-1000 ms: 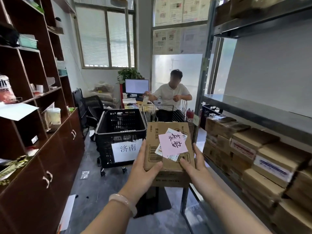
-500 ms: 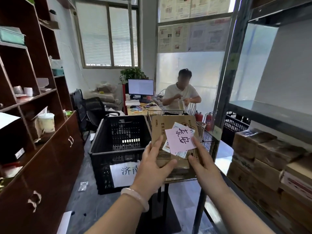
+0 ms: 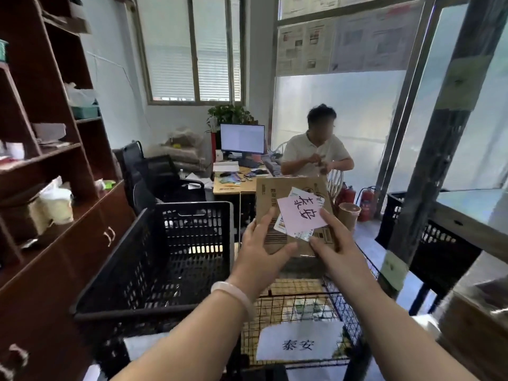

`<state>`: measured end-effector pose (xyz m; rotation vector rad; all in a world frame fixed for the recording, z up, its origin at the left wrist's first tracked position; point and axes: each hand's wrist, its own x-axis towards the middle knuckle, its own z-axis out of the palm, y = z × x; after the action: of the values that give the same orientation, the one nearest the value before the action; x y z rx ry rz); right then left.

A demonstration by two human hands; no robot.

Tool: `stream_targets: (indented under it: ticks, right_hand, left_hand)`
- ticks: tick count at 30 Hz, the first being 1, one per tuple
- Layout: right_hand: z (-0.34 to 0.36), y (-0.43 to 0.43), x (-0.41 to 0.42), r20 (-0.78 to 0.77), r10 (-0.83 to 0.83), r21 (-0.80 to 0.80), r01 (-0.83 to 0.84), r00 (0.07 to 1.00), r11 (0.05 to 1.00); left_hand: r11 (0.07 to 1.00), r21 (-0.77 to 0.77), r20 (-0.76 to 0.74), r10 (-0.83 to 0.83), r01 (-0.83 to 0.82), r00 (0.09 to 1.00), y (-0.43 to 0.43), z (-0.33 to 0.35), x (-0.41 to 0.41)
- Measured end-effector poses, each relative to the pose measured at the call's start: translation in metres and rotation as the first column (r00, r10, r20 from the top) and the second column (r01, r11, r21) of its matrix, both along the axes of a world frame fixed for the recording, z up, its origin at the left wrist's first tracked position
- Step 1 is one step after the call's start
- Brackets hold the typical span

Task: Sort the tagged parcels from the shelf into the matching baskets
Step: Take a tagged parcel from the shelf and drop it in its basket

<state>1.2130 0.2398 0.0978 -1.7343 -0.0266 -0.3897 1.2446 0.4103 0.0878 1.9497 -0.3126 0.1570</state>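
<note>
I hold a brown cardboard parcel (image 3: 277,196) in both hands at the centre of the head view. A pink tag (image 3: 302,214) with handwritten characters is stuck on its top over a white label. My left hand (image 3: 261,254) grips the parcel's near left corner, thumb on top. My right hand (image 3: 334,243) grips the near right corner, fingers by the tag. The parcel hangs above a wire basket (image 3: 346,312) with a white sign (image 3: 299,343) reading 泰安; several boxes lie inside it. A black plastic crate (image 3: 132,270) stands to its left.
A dark wooden cabinet (image 3: 68,257) runs along the left. A metal shelf post (image 3: 431,166) stands at right, with another black crate (image 3: 439,243) behind it and cardboard parcels (image 3: 472,331) at the lower right. A person (image 3: 316,152) sits at a desk behind the baskets.
I have stepped forward with the parcel. The wire basket and its sign have come into view below the parcel, and the black crate has drawn close on the left.
</note>
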Motion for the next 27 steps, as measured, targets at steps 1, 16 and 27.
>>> stream_targets:
  ticks: [1,16,27]
  right_hand:
    - [-0.005,-0.002,0.015,-0.020,0.009,0.012,-0.008,1.000,1.000]
    - [-0.077,-0.007,0.219,-0.365,0.015,-0.024,-0.026,0.931,0.999]
    - [-0.139,-0.016,0.324,-0.542,0.101,0.055,-0.084,0.834,0.995]
  left_hand:
    - [1.000,0.003,-0.024,0.007,-0.007,1.000,-0.001,-0.004,0.015]
    - [0.969,0.237,-0.316,0.010,0.069,0.949,0.001,-0.063,0.220]
    - [0.829,0.548,-0.499,0.217,0.111,0.839,-0.030,-0.110,0.322]
